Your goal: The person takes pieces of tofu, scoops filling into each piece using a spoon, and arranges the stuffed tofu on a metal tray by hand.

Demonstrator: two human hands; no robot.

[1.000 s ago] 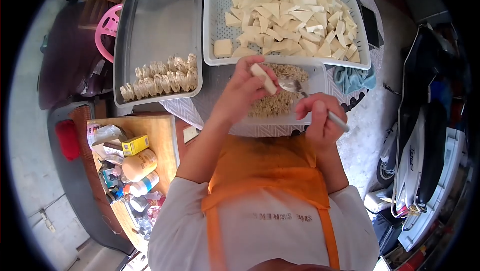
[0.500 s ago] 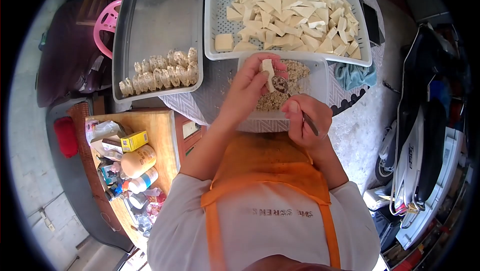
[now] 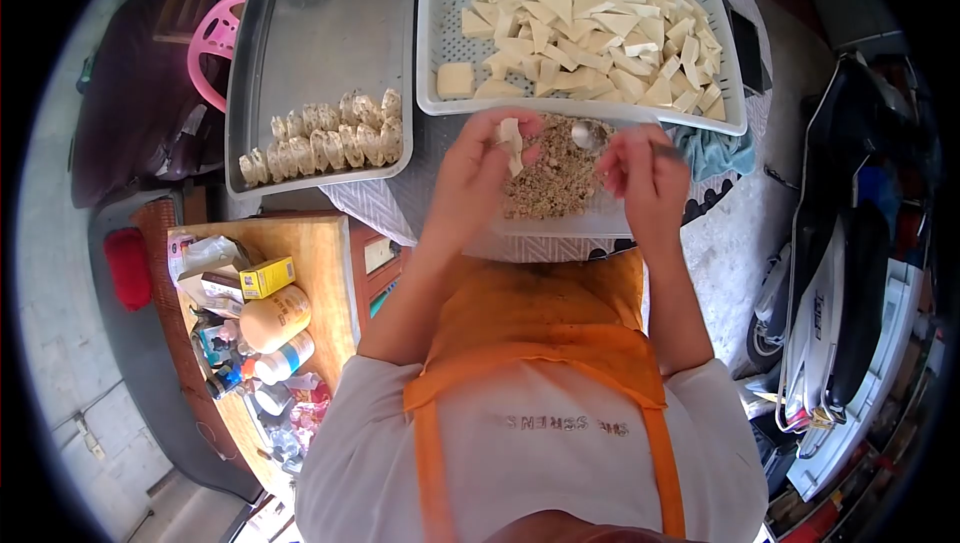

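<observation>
My left hand pinches a pale tofu piece over the left side of a clear tub. In the tub lies a crumbly brown filling. A metal spoon is gripped by my right hand, its bowl just above the filling at the tub's far right. Beyond the tub, a white perforated basket holds a heap of cut tofu pieces. To the left, a metal tray carries two rows of filled tofu pieces along its near edge.
A light blue cloth lies right of the tub, near a dark phone-like slab. At the left, a wooden cabinet top bears bottles and a yellow box. A pink chair back stands beside the tray.
The spoon has moved from the tofu piece rightward and away from me, over the filling. My hands are farther apart. The tofu piece has shifted slightly left.
</observation>
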